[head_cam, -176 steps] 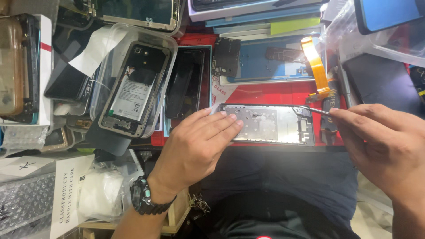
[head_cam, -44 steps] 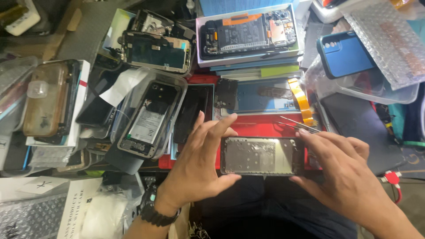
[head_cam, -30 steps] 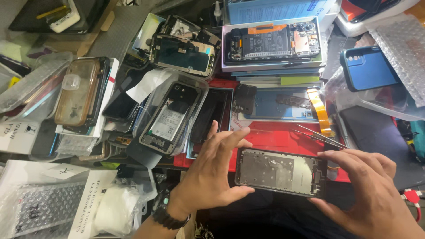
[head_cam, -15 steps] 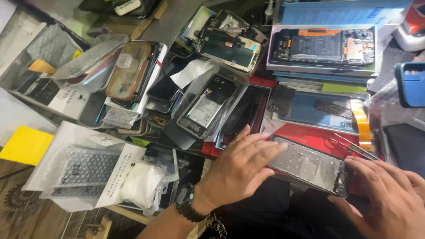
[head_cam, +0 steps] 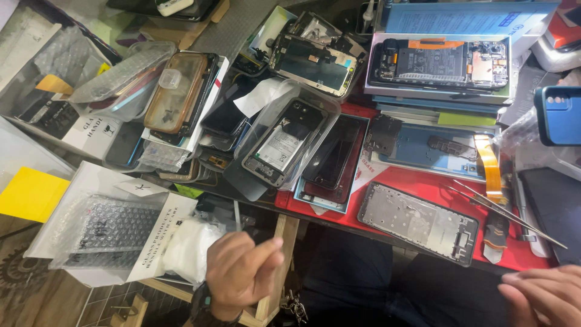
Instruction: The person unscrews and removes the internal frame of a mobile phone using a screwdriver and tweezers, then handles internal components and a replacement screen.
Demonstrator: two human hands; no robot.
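Right now the grey phone frame (head_cam: 419, 223) lies flat on the red mat (head_cam: 423, 188) at centre right, its long axis slanting down to the right. Both hands are off it: left hand (head_cam: 240, 274) loosely curled, empty, lower centre; right hand (head_cam: 541, 297), fingers together, empty, nearer its lower end.

Matt grey metal phone frame (head_cam: 417, 223) on smooth red mat (head_cam: 436, 192); shiny steel tweezers (head_cam: 508, 212) above right hand (head_cam: 541, 297); crinkly clear bubble wrap (head_cam: 112, 230) left of left hand (head_cam: 239, 272).
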